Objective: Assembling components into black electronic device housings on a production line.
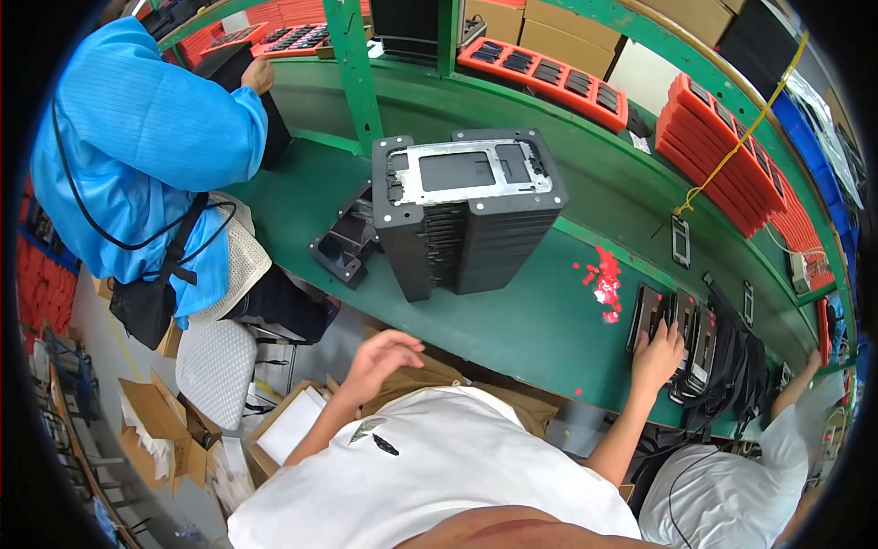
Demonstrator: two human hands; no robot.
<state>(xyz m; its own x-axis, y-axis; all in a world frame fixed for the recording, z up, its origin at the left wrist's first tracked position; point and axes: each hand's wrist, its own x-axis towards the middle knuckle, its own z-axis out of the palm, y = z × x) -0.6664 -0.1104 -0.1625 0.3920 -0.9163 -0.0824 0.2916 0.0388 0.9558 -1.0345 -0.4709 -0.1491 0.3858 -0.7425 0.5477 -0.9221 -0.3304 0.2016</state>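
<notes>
My left hand hangs in front of the bench's near edge, fingers loosely bent and apart, with nothing visible in it. Over at the right, my right hand rests on a row of dark phone-frame parts standing on edge, its fingers spread across their tops. A tall stack of black trays stands on the green bench between my hands. In its top tray lies a silver metal phone frame. Beside the stack's left side, a black tray sits tilted.
Small red and white pieces are scattered on the bench. Red trays are piled at the back right. Black bags or straps lie past the frames. A person in blue works at left; another in white at right.
</notes>
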